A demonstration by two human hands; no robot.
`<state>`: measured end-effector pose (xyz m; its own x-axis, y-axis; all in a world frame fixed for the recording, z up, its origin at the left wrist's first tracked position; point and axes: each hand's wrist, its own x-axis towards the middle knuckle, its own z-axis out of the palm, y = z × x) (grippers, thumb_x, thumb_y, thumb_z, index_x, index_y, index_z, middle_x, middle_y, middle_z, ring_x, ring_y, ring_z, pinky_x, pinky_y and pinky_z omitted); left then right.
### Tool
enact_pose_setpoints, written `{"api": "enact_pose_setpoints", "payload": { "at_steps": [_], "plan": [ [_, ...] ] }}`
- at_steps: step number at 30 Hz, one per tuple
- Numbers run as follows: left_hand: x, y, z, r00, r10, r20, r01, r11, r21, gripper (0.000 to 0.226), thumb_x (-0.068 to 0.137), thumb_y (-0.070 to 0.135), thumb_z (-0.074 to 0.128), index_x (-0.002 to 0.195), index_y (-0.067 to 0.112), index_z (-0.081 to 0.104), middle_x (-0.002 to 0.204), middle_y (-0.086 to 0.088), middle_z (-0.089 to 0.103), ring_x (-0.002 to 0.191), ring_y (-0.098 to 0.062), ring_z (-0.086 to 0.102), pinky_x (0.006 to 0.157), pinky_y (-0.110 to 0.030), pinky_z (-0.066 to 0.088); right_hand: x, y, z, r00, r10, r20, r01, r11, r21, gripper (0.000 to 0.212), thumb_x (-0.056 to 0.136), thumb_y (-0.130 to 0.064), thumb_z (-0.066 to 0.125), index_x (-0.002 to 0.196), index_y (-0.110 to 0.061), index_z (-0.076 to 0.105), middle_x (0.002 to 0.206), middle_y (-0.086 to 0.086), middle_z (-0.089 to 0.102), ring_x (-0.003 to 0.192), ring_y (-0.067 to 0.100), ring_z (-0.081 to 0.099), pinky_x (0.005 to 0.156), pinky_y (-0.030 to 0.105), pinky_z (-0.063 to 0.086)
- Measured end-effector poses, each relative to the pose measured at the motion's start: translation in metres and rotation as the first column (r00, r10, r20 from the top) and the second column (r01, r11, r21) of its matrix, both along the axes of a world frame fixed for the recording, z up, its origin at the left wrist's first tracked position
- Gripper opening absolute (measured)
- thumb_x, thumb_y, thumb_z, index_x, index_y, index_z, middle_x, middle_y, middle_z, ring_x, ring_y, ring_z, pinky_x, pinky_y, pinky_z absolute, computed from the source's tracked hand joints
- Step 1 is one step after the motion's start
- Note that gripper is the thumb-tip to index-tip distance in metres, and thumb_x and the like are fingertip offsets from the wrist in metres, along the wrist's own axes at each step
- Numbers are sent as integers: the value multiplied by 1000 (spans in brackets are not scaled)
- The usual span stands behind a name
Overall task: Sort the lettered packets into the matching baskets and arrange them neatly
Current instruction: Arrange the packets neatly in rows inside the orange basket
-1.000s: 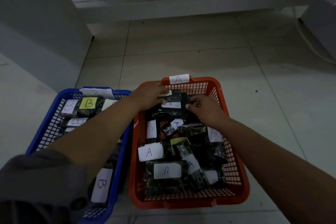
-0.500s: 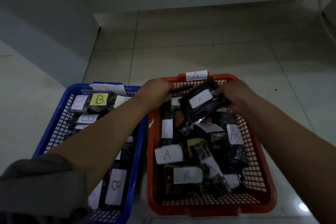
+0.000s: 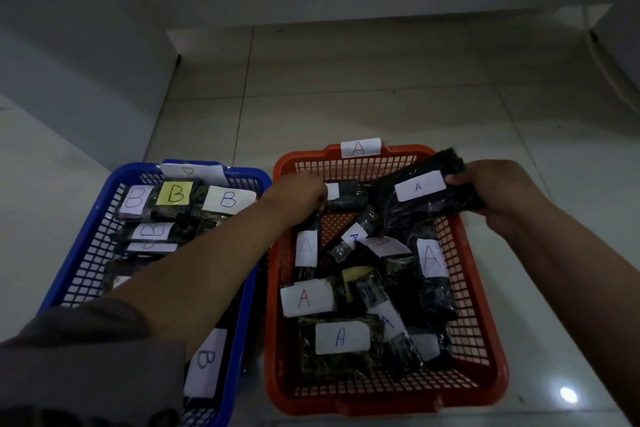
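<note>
The head camera is looking forward and steeply down, sitting close above the red basket (image 3: 460,246). The basket is filling the lower middle; floor is stretching beyond it.

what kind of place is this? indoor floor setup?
Likely the floor of a plain indoor room. The blue basket and orange basket sit on glossy floor tiles, with a painted wall beside them and a white cable at right.

My left forearm (image 3: 194,274) hides middle of blue basket (image 3: 83,239), covering several B packets. My left hand (image 3: 298,196) fingertips hidden behind dark packet (image 3: 346,196). Label on blue basket rim (image 3: 190,173) too faint to read. My right forearm cut off by frame edge.
</note>
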<state>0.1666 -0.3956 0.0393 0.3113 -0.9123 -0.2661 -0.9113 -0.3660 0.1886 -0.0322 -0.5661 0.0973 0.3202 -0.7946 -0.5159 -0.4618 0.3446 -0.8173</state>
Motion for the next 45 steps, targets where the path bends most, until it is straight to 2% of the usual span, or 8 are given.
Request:
{"api": "enact_pose_setpoints", "payload": {
  "at_steps": [5, 11, 16, 24, 30, 35, 39, 45],
  "plan": [
    [-7, -7, 4, 999, 43, -19, -42, 999, 19, 24, 91, 30, 54, 92, 10, 68, 89, -6, 66, 78, -17, 60, 69, -31, 50, -6, -5, -1, 996, -13, 89, 11, 1000, 16, 15, 79, 5, 58, 75, -9, 59, 77, 11, 63, 66, 21, 60, 58, 29, 48],
    [-31, -20, 20, 782, 223, -582, -361, 923, -133, 26, 97, 20, 47, 117, 13, 62, 110, -2, 63, 98, -17, 60, 87, -33, 50, -19, -7, 5, 974, -20, 225, 21, 1000, 2, 19, 82, 4, 56, 74, -13, 58, 76, 6, 64, 65, 16, 60, 58, 25, 51],
    [-50, -28, 11, 864, 275, -422, -204, 957, 206, 39, 93, 36, 54, 106, 0, 64, 105, -16, 65, 90, -25, 60, 78, -32, 47, -22, -7, 23, 948, -48, 315, 87, 990, -108, 20, 83, 2, 58, 75, -16, 59, 79, 4, 65, 65, 13, 62, 55, 20, 51],
    [-64, -31, 7, 902, 267, -341, -162, 938, 306, 44, 83, 24, 70, 118, 1, 57, 109, -11, 58, 107, -27, 55, 79, -28, 41, -44, -11, 24, 945, -26, 325, 65, 992, -107, 19, 80, 5, 60, 73, -12, 61, 59, -3, 67, 51, 8, 62, 51, 17, 51],
    [-62, -22, 18, 775, 291, -561, -161, 949, 270, 24, 85, 21, 62, 102, 8, 52, 92, -7, 49, 71, -13, 43, 57, -25, 33, -49, -11, 21, 947, -5, 322, 31, 997, -75, 18, 80, 5, 60, 74, -12, 61, 66, 3, 67, 54, 11, 61, 51, 17, 51],
    [-65, -19, 23, 803, 206, -559, -25, 949, 313, 58, 83, 32, 66, 131, 24, 33, 120, 0, 44, 98, -14, 48, 73, -25, 44, -40, -6, 19, 945, -32, 327, 58, 996, -69, 20, 80, 6, 61, 72, -12, 59, 73, 8, 64, 51, 10, 61, 48, 17, 51],
    [-67, -16, 24, 769, 134, -625, 92, 944, 316, 95, 75, 34, 77, 145, 36, 13, 149, 5, 29, 131, -16, 36, 107, -32, 37, -32, -1, 17, 943, -21, 333, 51, 995, -80, 19, 80, 6, 60, 72, -12, 59, 73, 8, 63, 48, 8, 61, 48, 16, 51],
    [-84, 2, 31, 832, -50, -552, 33, 999, -41, 72, 78, 26, 75, 138, 25, 35, 136, 3, 49, 117, -11, 49, 95, -21, 42, -24, -5, 19, 932, -98, 348, 118, 992, -38, 18, 80, 4, 62, 75, -13, 59, 76, 7, 64, 60, 15, 60, 50, 18, 51]
  ]
}}
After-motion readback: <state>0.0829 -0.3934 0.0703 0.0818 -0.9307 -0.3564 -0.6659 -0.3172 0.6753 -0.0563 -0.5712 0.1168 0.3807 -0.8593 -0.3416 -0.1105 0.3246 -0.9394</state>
